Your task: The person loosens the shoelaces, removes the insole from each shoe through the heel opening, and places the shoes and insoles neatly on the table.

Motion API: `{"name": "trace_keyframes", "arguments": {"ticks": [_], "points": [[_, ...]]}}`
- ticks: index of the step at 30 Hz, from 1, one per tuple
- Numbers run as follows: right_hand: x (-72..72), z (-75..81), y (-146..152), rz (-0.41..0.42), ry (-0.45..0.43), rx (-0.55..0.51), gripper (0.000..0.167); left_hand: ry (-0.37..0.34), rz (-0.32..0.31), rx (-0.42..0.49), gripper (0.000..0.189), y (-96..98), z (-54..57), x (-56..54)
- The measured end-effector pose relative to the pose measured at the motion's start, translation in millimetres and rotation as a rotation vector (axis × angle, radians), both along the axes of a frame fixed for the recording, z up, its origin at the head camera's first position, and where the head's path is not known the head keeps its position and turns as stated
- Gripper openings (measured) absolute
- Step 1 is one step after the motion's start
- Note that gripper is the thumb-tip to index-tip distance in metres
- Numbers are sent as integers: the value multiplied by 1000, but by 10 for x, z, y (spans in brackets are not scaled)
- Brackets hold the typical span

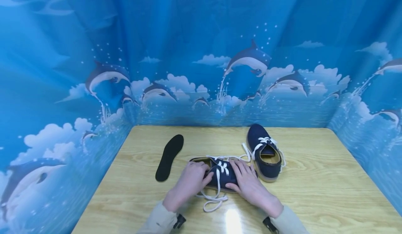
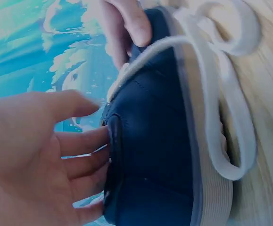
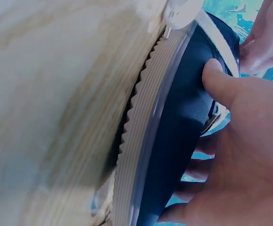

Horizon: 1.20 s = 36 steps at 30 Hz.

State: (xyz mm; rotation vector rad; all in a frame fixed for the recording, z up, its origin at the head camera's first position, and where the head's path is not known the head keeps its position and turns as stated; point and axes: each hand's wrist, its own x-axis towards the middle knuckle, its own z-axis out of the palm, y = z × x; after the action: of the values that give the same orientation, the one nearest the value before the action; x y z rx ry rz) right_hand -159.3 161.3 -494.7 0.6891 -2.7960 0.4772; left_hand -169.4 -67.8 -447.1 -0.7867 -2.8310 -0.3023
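Note:
A navy lace-up shoe with white laces lies sideways on the wooden table, toe to the right. My left hand is at its heel end, fingers reaching into the opening; the fingertips are hidden by the collar in the left wrist view, and the thumb stands apart above the edge. My right hand holds the toe end, thumb on the near side of the upper and the other fingers across to the far side. One loose white lace loops down beside the pale ribbed sole.
The matching navy shoe stands at the back right, toe away from me, its laces trailing. To the left lies a black insole. A blue dolphin-print curtain surrounds the table at the back and sides.

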Motion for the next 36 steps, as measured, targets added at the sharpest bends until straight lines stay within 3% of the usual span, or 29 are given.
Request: {"name": "trace_keyframes", "arguments": {"ticks": [4, 10, 19, 25, 29, 36], "points": [[-2, -10, -3, -3, 2, -4, 82, -49, -54, 53, 15, -13, 45, -44], [-10, 6, -5, 2, -3, -7, 81, -122, -114, 9, 26, -51, 134, -172], [-19, 48, 31, 27, -46, -4, 78, -385, -217, -78, 43, -86, 361, -429], [-25, 42, 47, 40, -37, -15, 75, -574, -194, -122, 45, -91, 449, -591], [-25, 34, 56, 49, -23, -21, 74, -655, -172, -178, 38, -72, 494, -673], [-25, 51, 64, 57, -29, -34, 73, -773, -187, -262, 31, 38, 530, -787]]}}
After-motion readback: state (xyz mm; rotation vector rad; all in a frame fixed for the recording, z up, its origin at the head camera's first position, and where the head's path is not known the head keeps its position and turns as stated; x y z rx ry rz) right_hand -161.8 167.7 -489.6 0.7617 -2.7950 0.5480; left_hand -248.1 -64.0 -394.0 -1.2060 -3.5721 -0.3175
